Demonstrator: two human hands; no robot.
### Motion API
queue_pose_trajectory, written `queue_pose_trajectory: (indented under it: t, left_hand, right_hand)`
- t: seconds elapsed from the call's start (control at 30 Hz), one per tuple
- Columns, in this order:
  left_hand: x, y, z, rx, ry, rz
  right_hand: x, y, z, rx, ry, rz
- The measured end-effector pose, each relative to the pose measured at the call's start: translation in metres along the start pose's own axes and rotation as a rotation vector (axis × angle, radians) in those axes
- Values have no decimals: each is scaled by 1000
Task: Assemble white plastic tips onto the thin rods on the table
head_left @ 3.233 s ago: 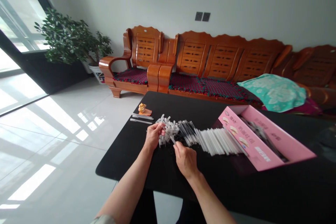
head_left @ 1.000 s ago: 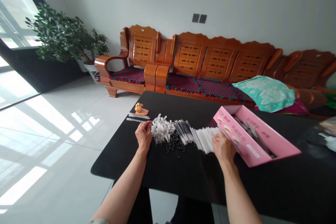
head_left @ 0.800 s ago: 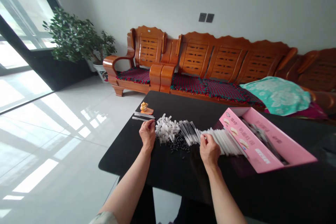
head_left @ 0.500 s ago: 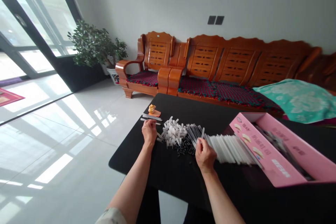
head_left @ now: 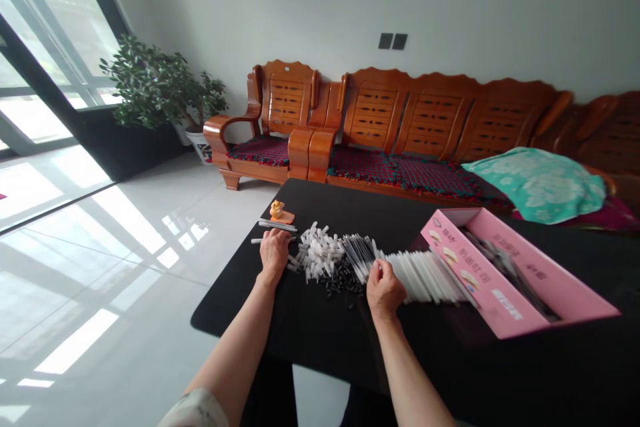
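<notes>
My left hand (head_left: pixel 274 253) is at the table's left side, fingers closed over a slim white pen-like stick (head_left: pixel 256 241) that sticks out on its left. Just beyond lie more such sticks (head_left: pixel 278 225). My right hand (head_left: pixel 385 288) pinches a pale slim tube (head_left: pixel 375 249), its end pointing up. Between the hands are a heap of short white tubes (head_left: pixel 320 250), small black pieces (head_left: pixel 343 278) and a row of thin dark rods (head_left: pixel 357 252). To the right of my right hand lies a row of long translucent white tubes (head_left: pixel 431 277).
A pink box (head_left: pixel 495 287) with dark items inside stands on the right of the black table (head_left: pixel 320 333). An orange figurine (head_left: pixel 277 211) sits near the far left corner. Behind are a wooden sofa (head_left: pixel 380 113), a turquoise cloth (head_left: pixel 540 183) and a potted plant (head_left: pixel 165 90).
The view has turned slightly right, so things sit further left. The stick at my left hand has come a little nearer to me. My right hand still pinches its tube.
</notes>
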State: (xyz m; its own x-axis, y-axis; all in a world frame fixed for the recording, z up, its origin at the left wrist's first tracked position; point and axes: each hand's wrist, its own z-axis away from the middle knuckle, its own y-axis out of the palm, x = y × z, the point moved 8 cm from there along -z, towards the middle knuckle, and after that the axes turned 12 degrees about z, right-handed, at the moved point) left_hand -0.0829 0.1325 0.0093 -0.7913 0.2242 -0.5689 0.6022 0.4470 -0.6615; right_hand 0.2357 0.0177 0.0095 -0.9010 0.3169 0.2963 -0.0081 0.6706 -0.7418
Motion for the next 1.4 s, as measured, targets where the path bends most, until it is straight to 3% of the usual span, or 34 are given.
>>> queue_pose_trajectory:
  t: [0.1,0.2,0.37,0.5,0.6,0.67,0.8,0.9,1.0,1.1,1.2,1.4]
  left_hand:
    - [-20,-13,0,-85,59,37]
    - [-63,-17,5,-67,202,163]
    - [-143,-2,34,73,469,338]
    - [-165,19,56,159,539,380]
    - [-167,27,65,186,576,427]
    - [-161,24,65,137,552,472]
    - [-128,15,55,-7,247,634]
    - [-108,31,52,130,0,884]
    - [-101,53,54,284,-217,1234]
    - [-98,67,54,324,-375,1488]
    - [-94,71,53,305,-444,1572]
    - [-91,70,53,297,-435,1592]
  right_hand:
    - [2,-1,0,-32,-24,-29]
    - [9,-2,1,-98,-106,-114]
    - [26,-9,3,-133,-283,-258]
    - [40,-13,6,-80,-401,-298]
    - [47,-10,8,-16,-459,-277]
    - [49,-8,8,12,-463,-272]
    - [41,-17,7,-87,-377,-334]
    - [40,-25,9,-143,-364,-386]
    - [51,-26,12,-96,-458,-402]
    - [60,-24,15,-44,-530,-403]
    - [62,-21,15,-4,-526,-401]
    - [64,-17,16,36,-556,-351]
